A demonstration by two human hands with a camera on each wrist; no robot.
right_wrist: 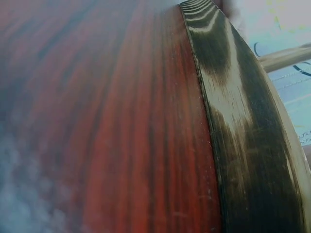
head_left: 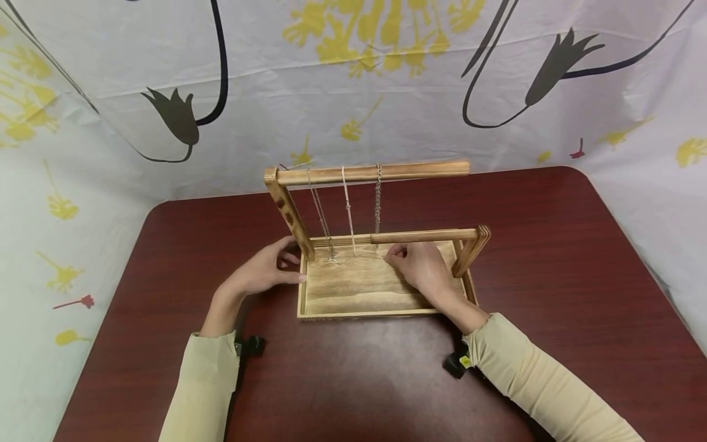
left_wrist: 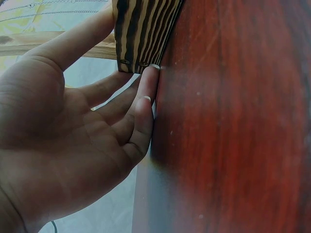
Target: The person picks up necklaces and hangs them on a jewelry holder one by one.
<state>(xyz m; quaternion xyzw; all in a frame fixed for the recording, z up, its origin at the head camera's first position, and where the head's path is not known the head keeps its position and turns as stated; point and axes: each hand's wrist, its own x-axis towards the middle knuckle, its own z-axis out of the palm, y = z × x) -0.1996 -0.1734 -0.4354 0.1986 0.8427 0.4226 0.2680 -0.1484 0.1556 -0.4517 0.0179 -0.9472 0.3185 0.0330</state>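
A wooden jewelry stand with a shallow tray (head_left: 359, 298) and two crossbars stands on the table. Over its taller bar (head_left: 420, 170) hang a thin necklace (head_left: 319, 209) with a pendant (head_left: 331, 260), a pale necklace (head_left: 348, 212) and a thicker silver chain (head_left: 378, 202). My left hand (head_left: 264, 268) rests against the tray's left end, fingers loosely bent, thumb at the rim. Inside the tray, my right hand (head_left: 422, 270) pinches a thin strand of necklace (head_left: 370, 256) running left over the tray floor. In the right wrist view, the tray's dark-grained front wall (right_wrist: 238, 121) fills the right side.
A lower bar (head_left: 425, 236) on a right post (head_left: 471, 252) passes over the right hand. The dark red table (head_left: 353, 380) reaches back to a white patterned cloth (head_left: 309, 110). Black wrist cameras (head_left: 454, 365) are at both sleeves.
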